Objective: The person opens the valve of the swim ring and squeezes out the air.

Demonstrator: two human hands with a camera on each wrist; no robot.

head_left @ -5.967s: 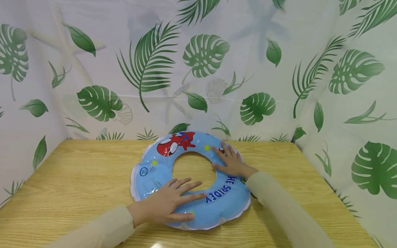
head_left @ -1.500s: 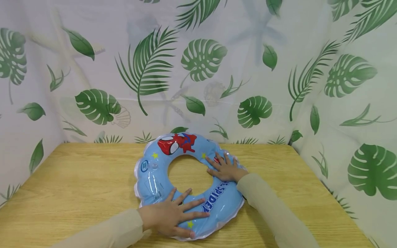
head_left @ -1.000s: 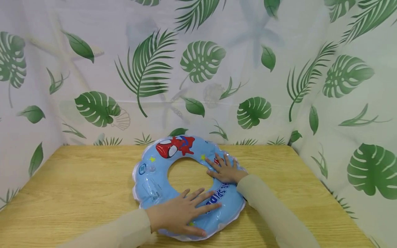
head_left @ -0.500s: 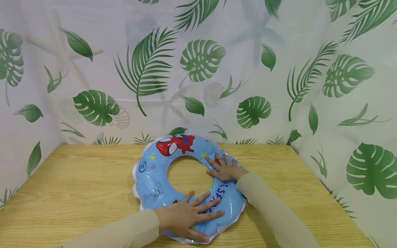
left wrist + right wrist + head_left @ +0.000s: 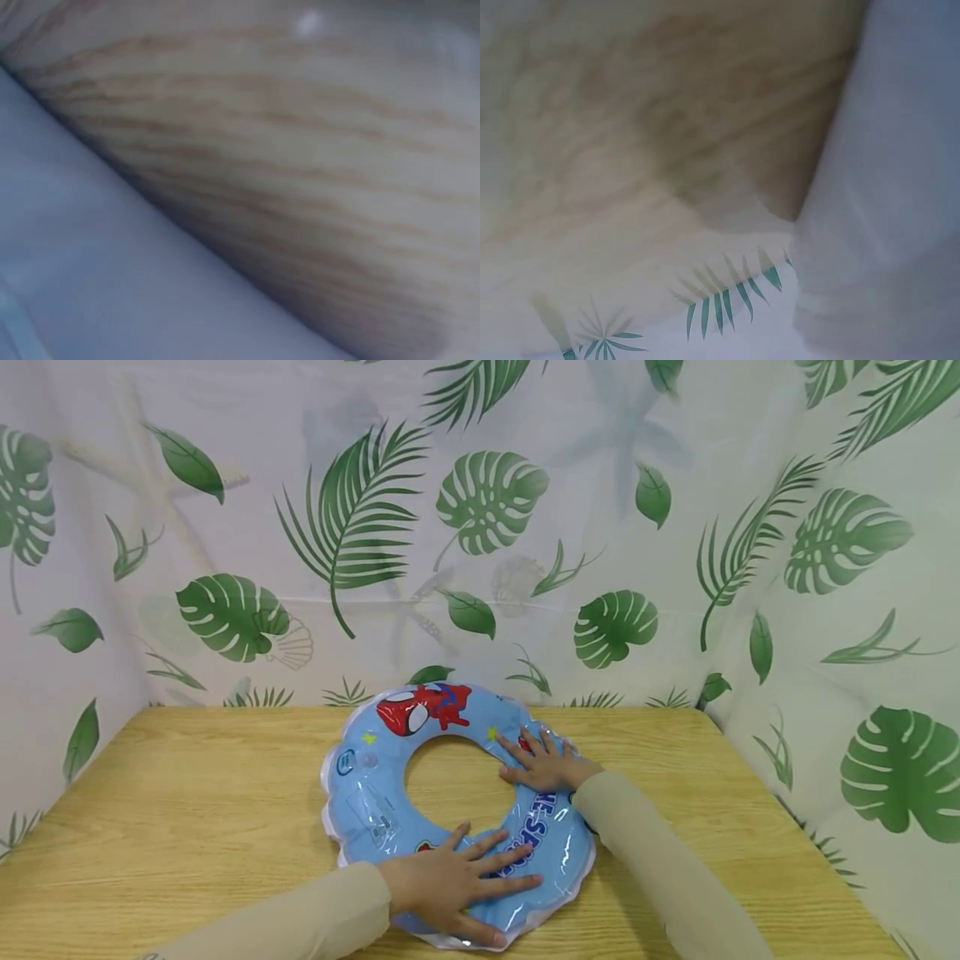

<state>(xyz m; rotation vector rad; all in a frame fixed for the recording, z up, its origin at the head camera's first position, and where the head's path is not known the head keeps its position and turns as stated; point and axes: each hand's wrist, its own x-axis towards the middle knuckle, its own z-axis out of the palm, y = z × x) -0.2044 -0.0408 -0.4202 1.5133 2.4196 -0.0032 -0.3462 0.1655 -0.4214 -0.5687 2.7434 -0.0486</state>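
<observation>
A light blue inflatable swim ring (image 5: 367, 810) with a ruffled pale edge lies on the wooden table. It carries a red cartoon figure, yellow stars and blue lettering. My left hand (image 5: 453, 885) rests spread on its near side, covering part of the lettering. On the ring's right side lies my right hand (image 5: 543, 764), fingers spread and pointing up and left. Neither hand curls round the ring. The left wrist view shows only blurred wood grain and a pale surface along the lower left. In the right wrist view, blurred wood and a pale surface appear, with no fingers visible.
The wood-grain table (image 5: 202, 793) reaches back to a white cloth (image 5: 517, 635) printed with green leaves. More of this leaf-patterned cloth stands along the left and right sides. Bare tabletop shows through the ring's hole.
Against six seconds ago, the ring sits turned slightly and its lettering lies lower. My left hand has slid right along the near side. Over the last half second almost nothing moves.
</observation>
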